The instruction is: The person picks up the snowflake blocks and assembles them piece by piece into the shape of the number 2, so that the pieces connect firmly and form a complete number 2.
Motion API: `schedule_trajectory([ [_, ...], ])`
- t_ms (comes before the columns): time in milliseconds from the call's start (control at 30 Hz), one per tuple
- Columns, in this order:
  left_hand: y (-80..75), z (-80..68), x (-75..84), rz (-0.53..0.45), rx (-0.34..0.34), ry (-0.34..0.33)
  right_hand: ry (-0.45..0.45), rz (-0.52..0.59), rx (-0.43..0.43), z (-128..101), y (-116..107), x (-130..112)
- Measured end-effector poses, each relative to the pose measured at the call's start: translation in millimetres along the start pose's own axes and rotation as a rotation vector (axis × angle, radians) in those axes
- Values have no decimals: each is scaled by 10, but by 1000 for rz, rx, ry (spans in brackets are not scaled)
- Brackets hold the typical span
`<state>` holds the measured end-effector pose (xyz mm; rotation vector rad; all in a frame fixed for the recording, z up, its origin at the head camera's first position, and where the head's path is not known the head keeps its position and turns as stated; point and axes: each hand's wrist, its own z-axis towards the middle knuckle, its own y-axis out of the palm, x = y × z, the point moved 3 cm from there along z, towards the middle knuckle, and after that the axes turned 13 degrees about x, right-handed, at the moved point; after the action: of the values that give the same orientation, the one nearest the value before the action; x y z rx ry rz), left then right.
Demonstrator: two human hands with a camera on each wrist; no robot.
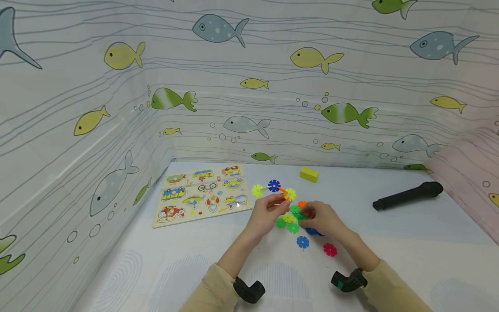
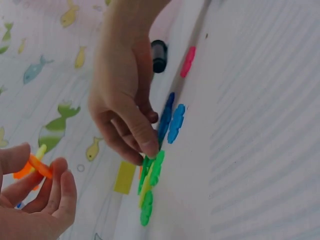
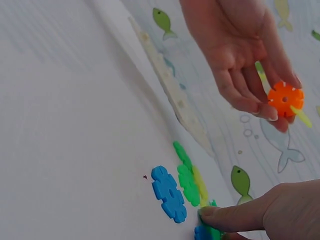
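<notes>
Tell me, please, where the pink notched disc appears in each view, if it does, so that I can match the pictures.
Head: the pink notched disc lies below and right of centre, seen nearly face-on.
Left wrist: the pink notched disc is in the upper part, slightly right of centre, nearly edge-on.
Right wrist: not in it.
Shared landmark: the right hand, visible in all three.
</notes>
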<state>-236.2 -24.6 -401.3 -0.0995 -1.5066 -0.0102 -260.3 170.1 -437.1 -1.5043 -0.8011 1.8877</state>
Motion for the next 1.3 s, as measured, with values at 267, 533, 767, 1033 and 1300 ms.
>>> schedule_trajectory([
  [267, 5, 0, 7, -6, 0, 4, -27, -48, 16, -26, -23, -54],
  [533, -5, -9, 5, -15, 21, -20, 16, -30, -18, -10, -7, -30],
  [767, -10, -8, -12, -9, 43, -33, 5, 61, 2, -21, -47, -81],
  [1033, -2, 5, -22, -16, 31, -26, 2, 438, -133, -75, -52, -295],
  [1300, 3, -8, 3, -56, 16, -54, -52, 439, -158, -132, -65, -411],
])
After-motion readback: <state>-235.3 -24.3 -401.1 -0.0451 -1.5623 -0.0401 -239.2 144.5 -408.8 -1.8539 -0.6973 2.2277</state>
